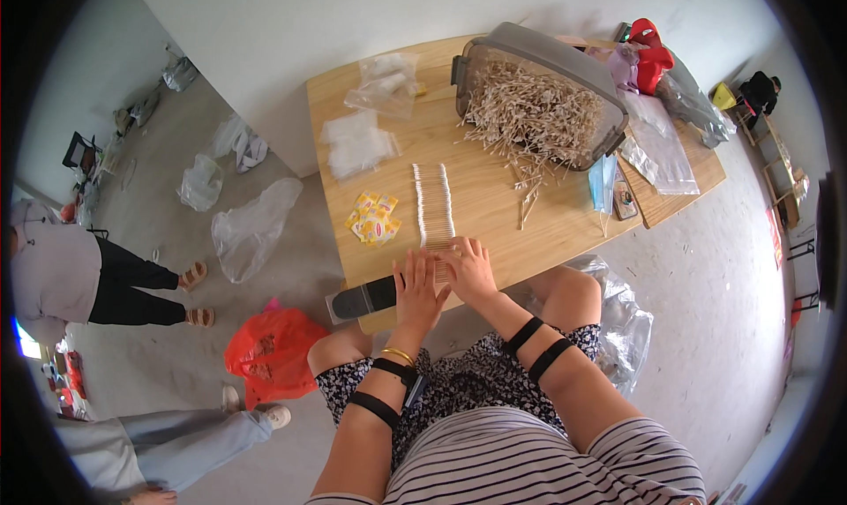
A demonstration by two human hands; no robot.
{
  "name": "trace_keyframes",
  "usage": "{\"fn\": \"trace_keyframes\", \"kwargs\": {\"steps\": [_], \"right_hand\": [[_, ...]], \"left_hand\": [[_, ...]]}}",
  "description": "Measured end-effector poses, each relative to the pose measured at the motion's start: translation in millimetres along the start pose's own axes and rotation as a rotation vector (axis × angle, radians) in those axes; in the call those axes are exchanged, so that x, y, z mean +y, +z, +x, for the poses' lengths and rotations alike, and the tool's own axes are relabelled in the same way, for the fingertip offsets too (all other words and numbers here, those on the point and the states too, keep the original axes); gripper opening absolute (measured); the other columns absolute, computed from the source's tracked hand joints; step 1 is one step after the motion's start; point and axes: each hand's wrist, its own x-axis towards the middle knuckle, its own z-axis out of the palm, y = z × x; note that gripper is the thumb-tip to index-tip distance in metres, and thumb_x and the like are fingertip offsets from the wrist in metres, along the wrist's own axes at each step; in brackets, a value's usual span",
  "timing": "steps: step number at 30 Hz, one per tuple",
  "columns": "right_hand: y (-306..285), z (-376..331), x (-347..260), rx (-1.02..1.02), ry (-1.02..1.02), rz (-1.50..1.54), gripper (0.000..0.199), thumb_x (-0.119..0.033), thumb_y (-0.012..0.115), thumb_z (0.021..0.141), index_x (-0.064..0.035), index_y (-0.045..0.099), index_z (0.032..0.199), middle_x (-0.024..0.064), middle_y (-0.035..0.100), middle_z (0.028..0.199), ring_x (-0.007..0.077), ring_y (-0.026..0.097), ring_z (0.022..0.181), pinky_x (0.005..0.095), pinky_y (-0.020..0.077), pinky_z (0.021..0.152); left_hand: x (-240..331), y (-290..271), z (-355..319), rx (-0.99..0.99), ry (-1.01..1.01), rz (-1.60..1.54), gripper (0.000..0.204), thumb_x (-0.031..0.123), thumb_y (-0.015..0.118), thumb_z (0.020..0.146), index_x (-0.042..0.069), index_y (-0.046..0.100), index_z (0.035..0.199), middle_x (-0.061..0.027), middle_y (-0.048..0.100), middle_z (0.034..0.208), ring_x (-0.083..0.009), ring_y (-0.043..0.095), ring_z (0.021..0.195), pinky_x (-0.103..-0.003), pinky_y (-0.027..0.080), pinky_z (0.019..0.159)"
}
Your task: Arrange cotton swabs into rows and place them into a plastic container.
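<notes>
A long row of cotton swabs [433,201] lies side by side on the wooden table, white tips along both edges. At its near end, my left hand [419,286] rests with fingers stretched out along the row's left side. My right hand [468,270] lies over the right side of the same end, fingers spread and slightly bent; its fingertips touch the swabs. Both hands partly cover the nearest swabs. Beside my left hand is a flat black object [364,299] in a clear holder at the table's edge. Left of the row are small yellow-and-white packets [373,218].
A grey plastic bin [543,42] lies tipped, loose cotton swabs [538,104] spilling from it. Clear bags [357,143] lie at the table's far left. A blue mask [603,184] and a phone [625,201] sit at right. A red bag [273,351] stands on the floor; two people are at left.
</notes>
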Motion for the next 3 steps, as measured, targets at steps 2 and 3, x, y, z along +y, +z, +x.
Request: {"fn": "trace_keyframes", "kwargs": {"steps": [2,3], "right_hand": [[-2.5,-0.9,-0.8,-0.022,-0.012,0.016,0.035,-0.011,0.064,0.085,-0.0239,0.073,0.116,0.008,0.054,0.132,0.0329,0.046,0.126,0.0481,0.0392,0.104],[-2.4,-0.5,1.8,-0.064,0.006,0.019,0.045,-0.011,0.067,0.083,-0.0268,0.071,0.125,0.0099,0.054,0.132,0.0332,0.046,0.127,0.0493,0.0374,0.107]], "left_hand": [[-1.4,4.4,-4.0,-0.021,-0.002,-0.007,0.075,0.045,0.056,0.099,0.003,0.031,0.155,-0.0174,0.028,0.161,-0.0418,0.017,0.152,-0.063,0.012,0.122],[-1.4,6.4,-5.7,-0.043,-0.006,-0.017,0.079,0.047,0.056,0.099,0.004,0.027,0.158,-0.0164,0.024,0.164,-0.0424,0.015,0.153,-0.064,0.01,0.122]]}}
